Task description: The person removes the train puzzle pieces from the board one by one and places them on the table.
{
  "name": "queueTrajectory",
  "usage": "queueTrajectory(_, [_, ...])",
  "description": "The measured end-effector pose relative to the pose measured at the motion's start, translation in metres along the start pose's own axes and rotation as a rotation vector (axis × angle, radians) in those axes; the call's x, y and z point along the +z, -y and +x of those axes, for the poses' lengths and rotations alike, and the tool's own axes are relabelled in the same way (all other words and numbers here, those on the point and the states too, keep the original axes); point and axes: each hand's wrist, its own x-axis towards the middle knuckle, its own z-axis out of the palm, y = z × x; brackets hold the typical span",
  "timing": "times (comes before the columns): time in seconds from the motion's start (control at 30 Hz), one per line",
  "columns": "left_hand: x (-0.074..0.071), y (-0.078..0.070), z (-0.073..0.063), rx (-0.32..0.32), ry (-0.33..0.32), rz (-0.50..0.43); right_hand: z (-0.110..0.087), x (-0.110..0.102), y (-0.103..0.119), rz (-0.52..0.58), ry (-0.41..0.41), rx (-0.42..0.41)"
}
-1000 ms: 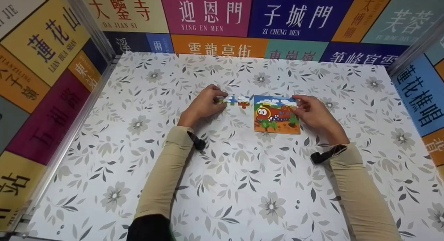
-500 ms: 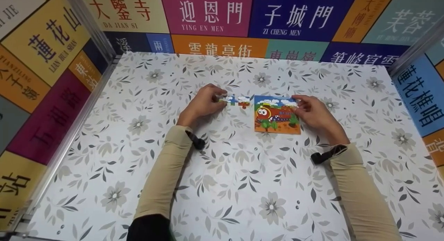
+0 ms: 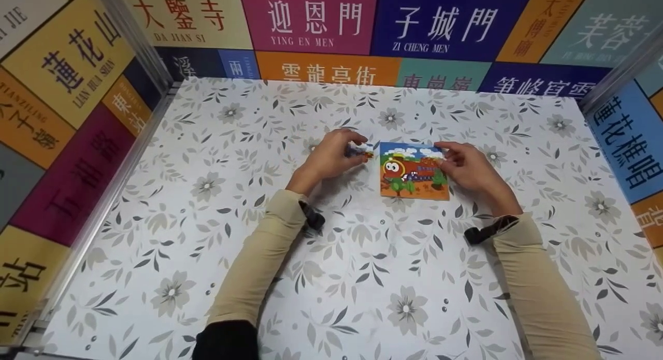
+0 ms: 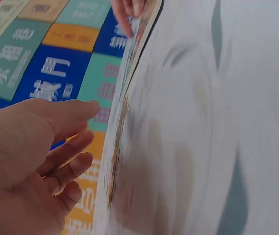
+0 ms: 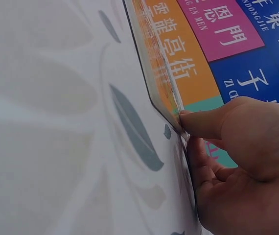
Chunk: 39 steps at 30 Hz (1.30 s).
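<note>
A square picture board (image 3: 413, 171) with a cartoon train lies on the table. At its upper right corner the thumb and fingers of my right hand (image 3: 466, 166) grip the edge; the right wrist view has the thumb on the corner of the board (image 5: 154, 73). My left hand (image 3: 331, 155) hovers low just left of the board, with thumb and fingers apart over jigsaw pieces (image 3: 368, 156) that it mostly hides. Seen from the left wrist, the fingers of the left hand (image 4: 66, 152) are loosely bent and nothing is between them.
A white tablecloth (image 3: 331, 277) with grey flowers and leaves covers the table. Panels (image 3: 311, 20) of coloured signs with lettering stand along the back and both sides. Metal posts (image 3: 137, 44) mark the corners.
My left hand has moved right, from the left end of the jigsaw pieces to over them, close to the board. The right hand and the board have stayed in place.
</note>
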Motion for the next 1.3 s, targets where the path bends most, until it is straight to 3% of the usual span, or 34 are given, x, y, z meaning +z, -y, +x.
queueTrajectory(0.2, [0.018,-0.019,0.011,-0.003,0.055,0.034,0.000,0.000,-0.001,0.020,0.007,0.033])
queueTrajectory(0.4, [0.031,-0.033,0.021,-0.059,0.105,0.077,-0.001,-0.001,0.001,0.016,0.006,0.046])
queueTrajectory(0.53, [0.039,-0.039,0.026,-0.095,0.104,0.111,-0.001,0.000,0.001,0.015,0.003,0.039])
queueTrajectory(0.73, [0.046,-0.044,0.029,-0.144,0.083,0.157,0.000,0.001,0.000,-0.007,0.003,0.015])
queueTrajectory(0.9, [0.045,-0.045,0.029,-0.143,0.070,0.202,0.000,0.000,0.000,-0.007,-0.002,0.018])
queueTrajectory(1.3, [0.044,-0.039,0.031,-0.148,0.049,0.193,-0.002,0.000,0.002,0.032,0.010,0.038])
